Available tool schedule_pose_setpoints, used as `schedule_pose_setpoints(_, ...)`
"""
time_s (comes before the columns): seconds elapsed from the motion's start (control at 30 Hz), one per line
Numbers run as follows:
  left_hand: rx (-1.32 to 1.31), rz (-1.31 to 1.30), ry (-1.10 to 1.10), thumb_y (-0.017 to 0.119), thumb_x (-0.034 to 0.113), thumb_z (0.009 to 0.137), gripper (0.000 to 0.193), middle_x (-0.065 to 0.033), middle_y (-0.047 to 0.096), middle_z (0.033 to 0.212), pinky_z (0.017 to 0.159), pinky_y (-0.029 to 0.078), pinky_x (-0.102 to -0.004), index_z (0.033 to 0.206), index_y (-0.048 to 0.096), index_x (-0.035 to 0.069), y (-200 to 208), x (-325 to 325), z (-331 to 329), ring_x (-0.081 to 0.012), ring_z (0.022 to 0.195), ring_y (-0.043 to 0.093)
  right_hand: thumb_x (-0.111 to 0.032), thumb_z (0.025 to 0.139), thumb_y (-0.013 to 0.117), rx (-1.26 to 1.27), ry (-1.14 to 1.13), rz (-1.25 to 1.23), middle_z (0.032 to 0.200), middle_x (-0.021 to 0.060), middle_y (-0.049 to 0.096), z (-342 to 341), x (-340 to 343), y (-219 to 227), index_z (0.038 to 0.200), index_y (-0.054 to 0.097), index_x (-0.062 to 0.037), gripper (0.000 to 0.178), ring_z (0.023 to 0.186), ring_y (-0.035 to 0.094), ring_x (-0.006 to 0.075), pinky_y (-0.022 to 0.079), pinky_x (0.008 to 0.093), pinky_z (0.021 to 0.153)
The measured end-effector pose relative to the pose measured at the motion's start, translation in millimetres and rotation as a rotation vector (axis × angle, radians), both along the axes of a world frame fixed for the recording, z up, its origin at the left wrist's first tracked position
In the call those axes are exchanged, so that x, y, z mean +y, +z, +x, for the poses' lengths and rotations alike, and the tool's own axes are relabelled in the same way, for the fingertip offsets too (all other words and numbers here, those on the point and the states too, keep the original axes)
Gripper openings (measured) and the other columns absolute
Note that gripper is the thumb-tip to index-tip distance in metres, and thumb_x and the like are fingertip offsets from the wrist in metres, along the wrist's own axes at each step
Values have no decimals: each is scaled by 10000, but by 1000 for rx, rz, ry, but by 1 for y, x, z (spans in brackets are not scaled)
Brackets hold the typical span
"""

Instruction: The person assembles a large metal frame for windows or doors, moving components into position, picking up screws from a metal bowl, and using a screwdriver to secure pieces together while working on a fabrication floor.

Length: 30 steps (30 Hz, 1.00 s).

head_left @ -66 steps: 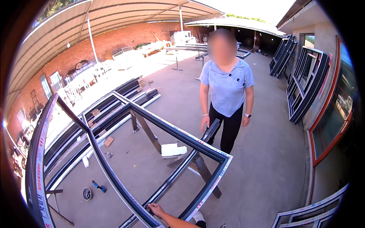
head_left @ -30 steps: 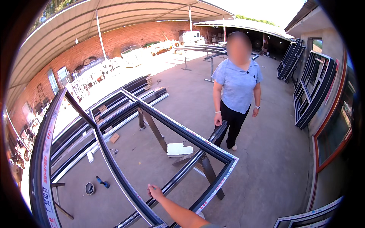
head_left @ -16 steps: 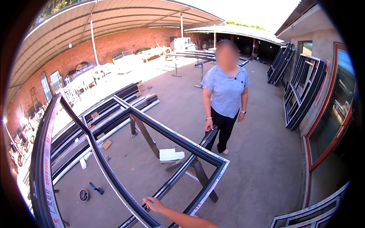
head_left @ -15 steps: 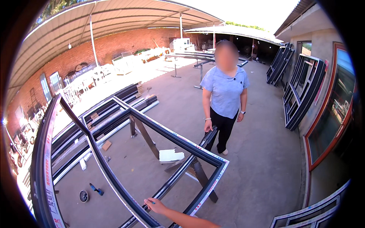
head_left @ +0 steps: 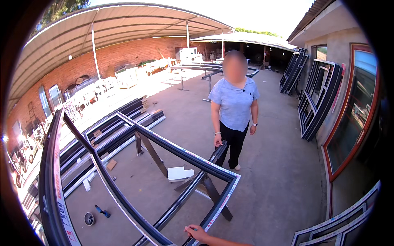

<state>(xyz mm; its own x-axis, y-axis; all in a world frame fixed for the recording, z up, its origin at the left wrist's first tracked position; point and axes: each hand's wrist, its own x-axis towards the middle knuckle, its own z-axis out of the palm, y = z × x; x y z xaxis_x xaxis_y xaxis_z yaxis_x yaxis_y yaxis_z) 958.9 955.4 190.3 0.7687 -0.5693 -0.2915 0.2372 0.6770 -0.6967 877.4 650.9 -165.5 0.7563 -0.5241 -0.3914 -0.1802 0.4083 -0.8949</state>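
My right hand (head_left: 197,233) is at the lower edge, its forearm coming in from the lower right. The fingers are closed around a small, thin teal thing, mostly hidden in the grip; I cannot make out its kind. Just above and left of the hand lies a dark window frame (head_left: 176,151) with white printed film along its edges, resting on dark trestle supports (head_left: 216,197). A dark bar (head_left: 180,208) runs under it toward the co-worker. To the left, another part of the frame rises as a tall curved-looking upright (head_left: 52,180). My left hand is out of view.
A co-worker (head_left: 234,102) stands across the frame, one hand by the bar's end. On the floor are a small round pot (head_left: 89,219), a blue-handled tool (head_left: 102,211) and a white sheet (head_left: 180,173). Finished frames (head_left: 319,98) lean against the right wall; dark profiles (head_left: 154,119) are stacked left.
My right hand has moved right and down, away from the bar crossing beneath the frame. The view has shifted slightly, moving the scene left and a little down.
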Motion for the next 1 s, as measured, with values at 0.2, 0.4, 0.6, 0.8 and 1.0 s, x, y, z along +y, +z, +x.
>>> schedule_pose_setpoints(0.2, -243, 384, 95, 531, 647, 949, 841, -193, 519, 1465, 1141, 386, -491, 1476, 462, -5, -13, -8, 6, -352, 1322, 509, -402, 1038, 583, 5, -26, -48, 702, -28, 591, -16, 5, -11, 1001, 710, -73, 355, 574, 495, 57, 383, 244, 475)
schedule_pose_setpoints(0.4, -918, 1687, 257, 532, 650, 945, 853, -196, 471, 1518, 1172, 343, -521, 1507, 433, 16, -28, -27, 7, -377, 1371, 466, -378, 1034, 597, -33, 72, -154, 711, -19, 564, -27, -5, -2, 1018, 699, -45, 349, 628, 525, 76, 452, 250, 572)
schedule_pose_setpoints(0.6, -920, 1709, 275, 543, 693, 920, 908, -195, 442, 1543, 1173, 336, -548, 1529, 402, 34, -15, -36, 5, -400, 1392, 443, -280, 1025, 627, 0, 83, -258, 704, -32, 581, -53, -17, -6, 1010, 715, -34, 262, 681, 528, 59, 443, 249, 647)
schedule_pose_setpoints(0.8, -833, 1723, 191, 545, 743, 891, 968, -204, 416, 1557, 1124, 389, -597, 1559, 357, 68, -30, -11, 17, -438, 1378, 447, -319, 985, 639, -44, 40, -299, 741, 50, 633, -82, -15, -16, 972, 710, -29, 299, 736, 583, 136, 488, 358, 656)
schedule_pose_setpoints(1.0, -849, 1787, 263, 550, 694, 921, 943, -209, 403, 1562, 1167, 345, -559, 1559, 347, 29, -4, -50, -3, -423, 1407, 419, -298, 994, 633, -22, -9, -470, 773, 56, 639, -118, -23, -99, 973, 699, 3, 308, 750, 560, 137, 489, 364, 667)
